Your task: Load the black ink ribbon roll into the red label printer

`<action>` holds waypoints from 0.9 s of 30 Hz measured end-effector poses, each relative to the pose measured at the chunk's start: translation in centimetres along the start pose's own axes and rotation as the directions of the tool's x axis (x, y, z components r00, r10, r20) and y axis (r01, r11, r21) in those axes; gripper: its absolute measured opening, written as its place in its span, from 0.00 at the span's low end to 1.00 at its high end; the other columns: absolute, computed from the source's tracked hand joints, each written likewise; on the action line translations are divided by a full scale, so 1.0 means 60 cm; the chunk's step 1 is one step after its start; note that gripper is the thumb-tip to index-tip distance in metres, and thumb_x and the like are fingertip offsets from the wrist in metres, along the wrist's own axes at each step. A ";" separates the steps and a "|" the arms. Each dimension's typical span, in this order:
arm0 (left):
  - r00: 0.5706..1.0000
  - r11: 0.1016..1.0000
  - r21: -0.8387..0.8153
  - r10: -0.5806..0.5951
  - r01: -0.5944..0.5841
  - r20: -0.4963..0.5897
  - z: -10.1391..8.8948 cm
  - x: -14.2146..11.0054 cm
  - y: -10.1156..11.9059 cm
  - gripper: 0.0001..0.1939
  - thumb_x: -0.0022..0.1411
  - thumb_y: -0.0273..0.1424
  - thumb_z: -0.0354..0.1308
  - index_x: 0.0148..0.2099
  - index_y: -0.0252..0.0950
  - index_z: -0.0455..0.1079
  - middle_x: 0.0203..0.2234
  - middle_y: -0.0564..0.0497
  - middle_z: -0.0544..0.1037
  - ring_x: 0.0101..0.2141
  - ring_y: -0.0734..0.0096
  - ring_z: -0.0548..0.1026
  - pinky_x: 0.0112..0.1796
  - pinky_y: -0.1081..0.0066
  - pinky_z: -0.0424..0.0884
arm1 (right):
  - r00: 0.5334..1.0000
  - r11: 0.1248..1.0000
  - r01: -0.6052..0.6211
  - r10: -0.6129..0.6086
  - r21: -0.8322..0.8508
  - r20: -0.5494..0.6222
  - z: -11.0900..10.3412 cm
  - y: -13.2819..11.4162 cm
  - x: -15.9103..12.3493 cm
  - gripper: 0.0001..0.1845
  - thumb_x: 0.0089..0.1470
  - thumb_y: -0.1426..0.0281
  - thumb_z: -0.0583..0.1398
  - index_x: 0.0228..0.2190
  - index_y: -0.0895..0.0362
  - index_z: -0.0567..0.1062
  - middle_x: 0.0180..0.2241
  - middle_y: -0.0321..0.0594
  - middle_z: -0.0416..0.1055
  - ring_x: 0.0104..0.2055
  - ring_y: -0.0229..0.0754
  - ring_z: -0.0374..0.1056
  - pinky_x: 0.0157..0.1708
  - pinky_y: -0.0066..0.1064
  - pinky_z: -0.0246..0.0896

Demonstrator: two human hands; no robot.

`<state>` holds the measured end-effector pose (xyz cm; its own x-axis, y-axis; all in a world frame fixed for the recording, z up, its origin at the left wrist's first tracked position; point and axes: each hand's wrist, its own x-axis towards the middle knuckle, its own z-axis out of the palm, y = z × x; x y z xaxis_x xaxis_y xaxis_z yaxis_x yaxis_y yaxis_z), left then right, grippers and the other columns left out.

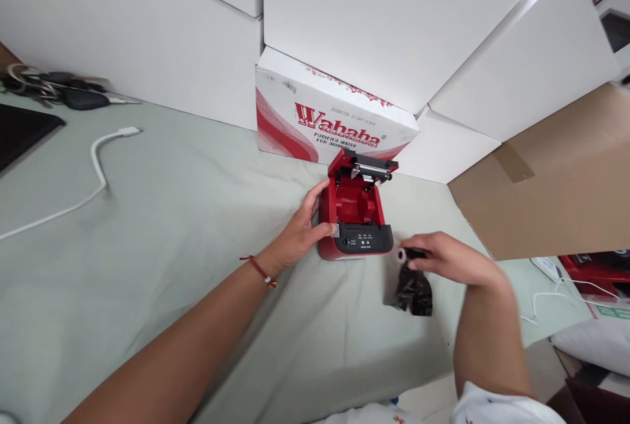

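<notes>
Boxy red plastic device point(355, 202) is trimmed with a flat black front panel point(378, 238) marked in white, glossy black film point(416, 289) is paired with a round white core point(401, 254), and white cardboard Wahaha carton point(322, 119) is printed with red swooshes and lettering.

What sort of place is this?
Likely a makeshift work corner in a home or small stockroom, though not certain: a wrinkled pale green cloth under the work, a Wahaha water carton and brown cardboard around it, and keys at far left.
</notes>
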<state>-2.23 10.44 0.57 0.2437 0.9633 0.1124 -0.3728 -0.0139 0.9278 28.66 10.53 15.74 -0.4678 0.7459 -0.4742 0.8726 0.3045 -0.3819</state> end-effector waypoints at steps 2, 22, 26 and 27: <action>1.000 1.000 0.001 -0.008 0.008 -0.008 0.001 -0.001 0.001 0.49 0.61 0.34 0.67 0.79 0.46 0.50 0.76 0.44 0.63 0.77 0.44 0.56 0.76 0.42 0.54 | 0.988 0.988 0.140 -0.144 0.068 0.061 -0.043 -0.010 -0.047 0.19 0.69 0.57 0.63 0.55 0.51 0.84 0.49 0.44 0.85 0.45 0.46 0.81 0.45 0.32 0.74; 0.998 0.998 0.029 0.052 -0.052 -0.027 -0.004 0.009 -0.024 0.49 0.58 0.32 0.67 0.79 0.46 0.53 0.78 0.43 0.58 0.77 0.42 0.56 0.75 0.41 0.55 | 0.980 0.894 -0.071 -0.021 -0.443 -0.200 0.014 -0.175 0.202 0.21 0.67 0.77 0.60 0.59 0.58 0.79 0.57 0.53 0.81 0.55 0.58 0.79 0.48 0.42 0.72; 0.998 0.998 0.047 0.051 -0.050 -0.022 -0.004 0.006 -0.015 0.49 0.59 0.31 0.67 0.79 0.46 0.53 0.78 0.44 0.58 0.78 0.43 0.55 0.76 0.41 0.52 | 0.897 0.938 0.182 -0.281 -0.294 -0.341 0.030 -0.148 0.166 0.19 0.70 0.74 0.61 0.60 0.58 0.78 0.63 0.51 0.78 0.62 0.54 0.77 0.58 0.43 0.73; 0.999 0.998 0.045 0.046 -0.045 -0.019 -0.004 0.005 -0.013 0.49 0.60 0.32 0.67 0.79 0.47 0.52 0.78 0.44 0.59 0.77 0.43 0.56 0.76 0.41 0.53 | 0.838 0.923 0.278 -0.368 -0.265 -0.402 0.041 -0.141 0.147 0.17 0.71 0.74 0.60 0.59 0.57 0.78 0.62 0.50 0.78 0.61 0.51 0.77 0.59 0.43 0.74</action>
<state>-2.05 10.80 -0.21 0.2094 0.9666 0.1478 -0.3430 -0.0689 0.9368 16.79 13.10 12.85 -0.6571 0.7512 0.0623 0.7125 0.6460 -0.2740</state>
